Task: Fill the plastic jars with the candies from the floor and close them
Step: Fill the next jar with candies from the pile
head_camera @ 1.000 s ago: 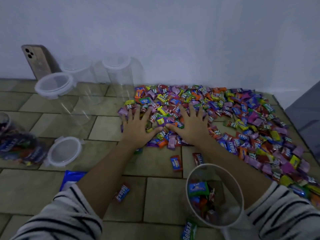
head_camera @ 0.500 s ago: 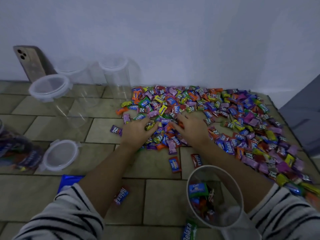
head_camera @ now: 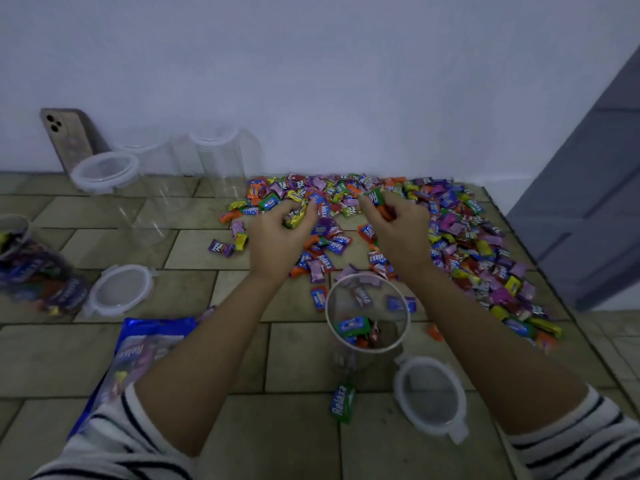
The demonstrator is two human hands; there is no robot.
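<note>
Candies (head_camera: 460, 244) lay in a wide, bright heap on the floor, centre to right of frame, running up to the wall. A few strays sat nearer, one green one (head_camera: 343, 403) at lower centre.

Left hand (head_camera: 277, 237) had its fingers curled round a handful at the heap's near edge, a yellow wrapper showing in the grip. Right hand (head_camera: 398, 230) was likewise curled round a handful, green and orange wrappers poking out. Both hands were raised just off the pile, apart from each other.

Jar (head_camera: 327, 317) stood open at lower centre, between the forearms, just below the hands. Only a few candies lay at the bottom, so it was far from full. Its lid (head_camera: 427, 393) lay flat just to the lower right.

Step in hand looked like scooping, with the grab done. Next move should bring both handfuls back over the jar mouth and let go there. The mouth is narrow for two fists, so spills seem likely.

At the left edge was a full jar (head_camera: 38, 275), blurred, with a second lid (head_camera: 119, 289) beside it. Empty jars (head_camera: 221, 161) stood upper left by the wall, and a phone (head_camera: 65, 136) leaned behind them. A blue bag (head_camera: 145, 344) lay lower left.

Floor (head_camera: 52, 358) was tan tile, the wall (head_camera: 311, 81) plain and pale, with a grey door (head_camera: 588, 185) at right. Light was dim.
</note>
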